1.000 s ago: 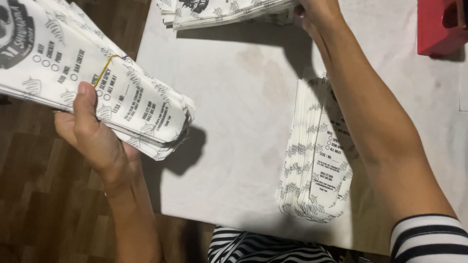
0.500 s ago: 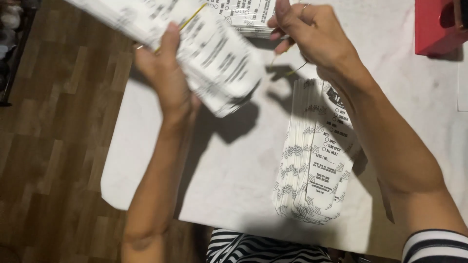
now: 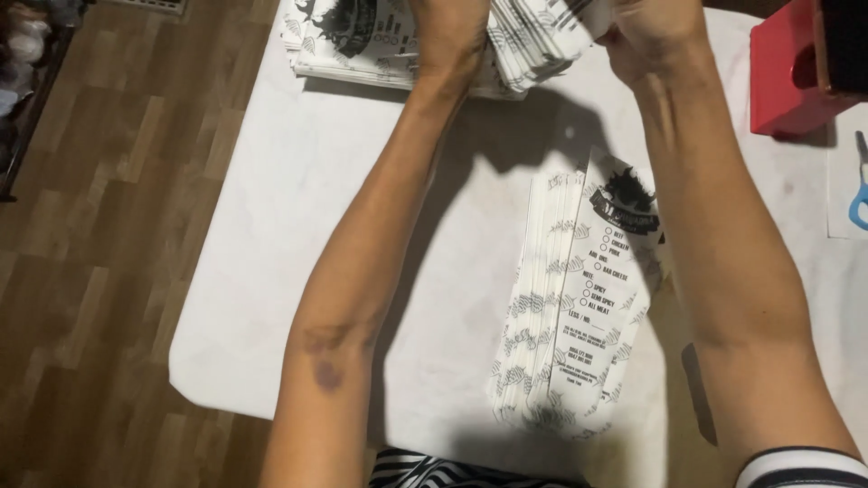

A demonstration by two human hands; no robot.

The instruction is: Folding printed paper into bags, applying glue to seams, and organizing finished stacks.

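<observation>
Both my hands are raised at the top edge of the view, gripping one bundle of white printed paper bags (image 3: 538,36). My left hand (image 3: 449,32) clasps its left side and my right hand (image 3: 651,32) holds its right end. Below them, a second stack of the same printed bags (image 3: 579,307) lies flat on the white table (image 3: 271,271), between my forearms. A third pile of printed bags (image 3: 348,41) lies at the far edge of the table, just left of my left hand.
A red box (image 3: 791,72) stands at the table's far right. Blue-handled scissors (image 3: 857,203) lie on a white sheet at the right edge. Wooden floor (image 3: 90,226) runs along the left. My striped clothing shows at the bottom.
My left hand has carried the bundle from the left up toward the far middle of the table. My right hand has come onto the bundle, so both hands grip it now.
</observation>
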